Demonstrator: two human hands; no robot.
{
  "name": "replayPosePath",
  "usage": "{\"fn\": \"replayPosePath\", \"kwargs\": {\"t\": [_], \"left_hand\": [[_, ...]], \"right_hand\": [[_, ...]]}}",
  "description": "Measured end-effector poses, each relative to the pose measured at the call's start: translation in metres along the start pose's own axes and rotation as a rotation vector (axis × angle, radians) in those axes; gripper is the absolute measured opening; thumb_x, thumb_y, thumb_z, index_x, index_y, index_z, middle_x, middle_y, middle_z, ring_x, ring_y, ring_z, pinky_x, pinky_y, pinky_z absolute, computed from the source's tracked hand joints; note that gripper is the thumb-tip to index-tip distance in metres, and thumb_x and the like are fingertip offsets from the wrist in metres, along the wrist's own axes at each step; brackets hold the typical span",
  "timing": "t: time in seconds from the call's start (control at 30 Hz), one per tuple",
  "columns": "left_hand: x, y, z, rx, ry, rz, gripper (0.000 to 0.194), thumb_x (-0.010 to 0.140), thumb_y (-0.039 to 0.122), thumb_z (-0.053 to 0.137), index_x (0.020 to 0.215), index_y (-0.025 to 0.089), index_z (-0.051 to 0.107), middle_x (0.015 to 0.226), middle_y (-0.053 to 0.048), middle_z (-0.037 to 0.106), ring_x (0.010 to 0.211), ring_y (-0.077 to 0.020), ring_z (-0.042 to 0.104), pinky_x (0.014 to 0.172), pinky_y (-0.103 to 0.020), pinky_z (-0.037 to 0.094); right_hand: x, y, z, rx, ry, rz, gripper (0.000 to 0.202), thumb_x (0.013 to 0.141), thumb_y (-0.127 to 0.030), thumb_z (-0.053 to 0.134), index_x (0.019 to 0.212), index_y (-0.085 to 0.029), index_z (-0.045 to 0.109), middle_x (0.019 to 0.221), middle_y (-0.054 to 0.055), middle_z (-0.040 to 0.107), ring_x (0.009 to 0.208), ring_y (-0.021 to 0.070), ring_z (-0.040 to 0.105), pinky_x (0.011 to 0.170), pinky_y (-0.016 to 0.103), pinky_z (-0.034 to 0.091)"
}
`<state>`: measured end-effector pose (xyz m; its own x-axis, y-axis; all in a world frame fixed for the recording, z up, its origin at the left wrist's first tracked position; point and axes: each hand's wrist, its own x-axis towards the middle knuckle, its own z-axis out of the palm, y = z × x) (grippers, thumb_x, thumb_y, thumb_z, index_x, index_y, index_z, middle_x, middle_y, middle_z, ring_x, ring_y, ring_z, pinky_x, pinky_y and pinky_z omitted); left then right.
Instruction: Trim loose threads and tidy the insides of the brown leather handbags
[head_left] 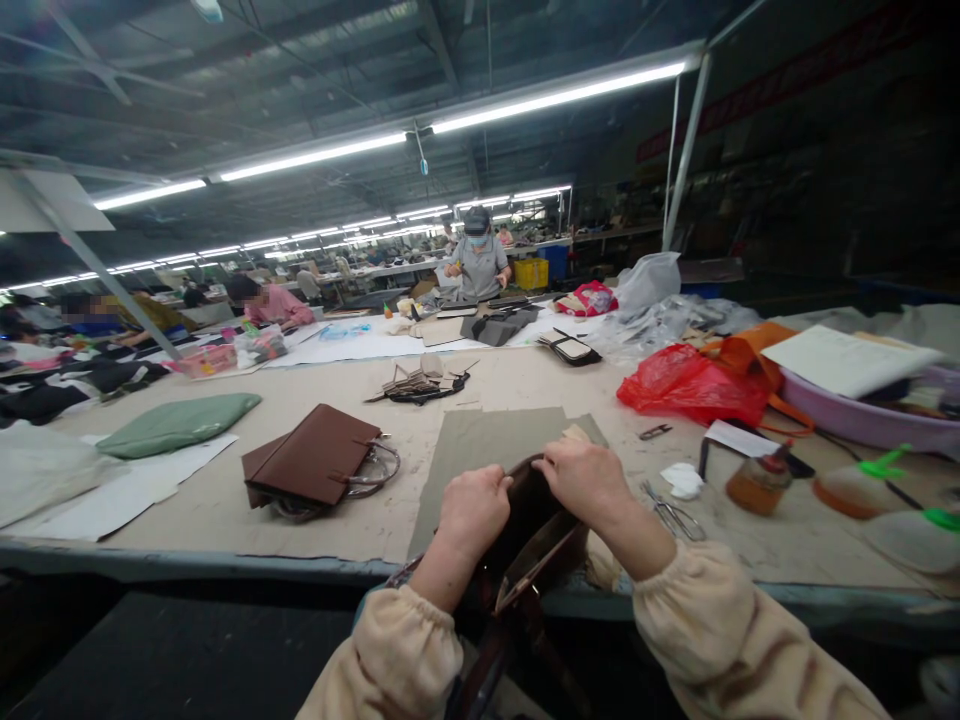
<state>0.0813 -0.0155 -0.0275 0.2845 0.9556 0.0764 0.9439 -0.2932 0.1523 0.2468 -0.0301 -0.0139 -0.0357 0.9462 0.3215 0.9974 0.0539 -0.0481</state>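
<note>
A dark brown handbag [551, 560] is tipped at the table's front edge, its opening toward me and its straps hanging down below. On the bag's far rim, my left hand [474, 508] pinches the edge with curled fingers. Close beside it, my right hand [589, 478] grips the same rim, fingers closed over it. The inside of the bag looks dark, and a lighter lining edge shows in it. Under the bag's far side lies a grey-green sheet [480, 450]. To the left, a second brown handbag [319, 455] with looped handles lies on the table.
Scissors [675, 515], a glue bottle [759, 480] and green-capped bottles [862, 487] stand at right, near a red plastic bag [690, 385] and a lilac basin [885, 410]. A green pouch [180, 422] lies left. Across the table [330, 380], a co-worker [481, 258] stands handling pieces.
</note>
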Motion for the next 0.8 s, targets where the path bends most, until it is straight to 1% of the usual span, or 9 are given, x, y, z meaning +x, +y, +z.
{"fn": "replayPosePath", "kwargs": {"t": [0.13,0.33,0.43,0.5,0.53,0.6,0.7,0.73,0.8], "left_hand": [[-0.0003,0.0001,-0.0003,0.008,-0.003,0.009,0.037,0.089,0.042,0.032,0.085,0.022,0.062,0.083,-0.007,0.067,0.079,-0.0191,0.061,0.066,-0.027,0.040],[-0.0031,0.0030,-0.0012,0.026,0.003,0.042,0.035,0.089,0.039,0.032,0.083,0.022,0.061,0.081,-0.006,0.067,0.076,-0.0186,0.062,0.063,-0.027,0.039],[-0.0052,0.0048,-0.0010,0.033,0.018,0.059,0.033,0.089,0.038,0.032,0.081,0.022,0.060,0.079,-0.005,0.067,0.074,-0.0186,0.062,0.061,-0.027,0.038],[-0.0063,0.0055,-0.0007,0.033,0.028,0.068,0.033,0.089,0.037,0.031,0.081,0.023,0.060,0.079,-0.004,0.067,0.074,-0.0186,0.062,0.061,-0.027,0.039],[-0.0068,0.0056,-0.0004,0.032,0.031,0.070,0.034,0.089,0.038,0.030,0.082,0.023,0.059,0.079,-0.004,0.067,0.074,-0.0185,0.062,0.061,-0.027,0.039],[-0.0078,0.0048,0.0002,0.027,0.030,0.066,0.035,0.090,0.038,0.029,0.083,0.023,0.059,0.081,-0.004,0.067,0.075,-0.0185,0.062,0.063,-0.027,0.040],[-0.0088,0.0025,0.0000,0.004,0.017,0.053,0.038,0.091,0.040,0.027,0.085,0.023,0.060,0.083,-0.005,0.067,0.078,-0.0190,0.062,0.066,-0.027,0.041],[-0.0087,0.0020,-0.0006,-0.011,0.012,0.058,0.039,0.090,0.042,0.027,0.088,0.023,0.061,0.084,-0.005,0.067,0.080,-0.0195,0.062,0.068,-0.028,0.041],[-0.0075,0.0019,-0.0030,-0.034,0.012,0.067,0.038,0.087,0.050,0.034,0.099,0.025,0.060,0.087,-0.006,0.067,0.084,-0.0212,0.062,0.070,-0.028,0.042]], "right_hand": [[-0.0019,0.0001,-0.0009,0.008,0.011,-0.007,0.025,0.086,-0.038,0.047,0.076,-0.021,0.061,0.080,0.004,0.065,0.079,0.0180,0.060,0.060,0.026,0.036],[0.0013,-0.0001,0.0003,-0.006,0.023,0.026,0.025,0.085,-0.039,0.047,0.075,-0.021,0.060,0.078,0.005,0.065,0.076,0.0192,0.060,0.058,0.027,0.035],[0.0025,0.0025,0.0024,0.010,0.044,0.039,0.020,0.082,-0.040,0.052,0.086,-0.022,0.060,0.079,0.003,0.066,0.078,0.0198,0.060,0.059,0.027,0.036],[0.0027,0.0048,0.0035,0.040,0.049,0.010,0.022,0.082,-0.039,0.053,0.099,-0.026,0.059,0.083,0.003,0.067,0.080,0.0195,0.059,0.060,0.026,0.036],[0.0029,0.0059,0.0039,0.055,0.044,-0.016,0.022,0.083,-0.038,0.052,0.102,-0.027,0.059,0.086,0.002,0.067,0.080,0.0191,0.059,0.061,0.026,0.036],[0.0035,0.0075,0.0041,0.073,0.023,-0.065,0.020,0.085,-0.037,0.050,0.099,-0.030,0.061,0.089,0.001,0.067,0.081,0.0183,0.059,0.061,0.026,0.035],[0.0056,0.0079,0.0042,0.081,0.011,-0.091,0.018,0.085,-0.038,0.049,0.087,-0.029,0.065,0.087,-0.001,0.066,0.081,0.0176,0.059,0.060,0.026,0.035],[0.0064,0.0076,0.0043,0.083,0.010,-0.094,0.019,0.085,-0.037,0.049,0.085,-0.029,0.065,0.086,-0.001,0.066,0.081,0.0174,0.059,0.060,0.026,0.035],[0.0081,0.0069,0.0047,0.087,0.008,-0.096,0.019,0.085,-0.036,0.049,0.083,-0.027,0.065,0.085,-0.001,0.066,0.081,0.0171,0.058,0.059,0.026,0.034]]}}
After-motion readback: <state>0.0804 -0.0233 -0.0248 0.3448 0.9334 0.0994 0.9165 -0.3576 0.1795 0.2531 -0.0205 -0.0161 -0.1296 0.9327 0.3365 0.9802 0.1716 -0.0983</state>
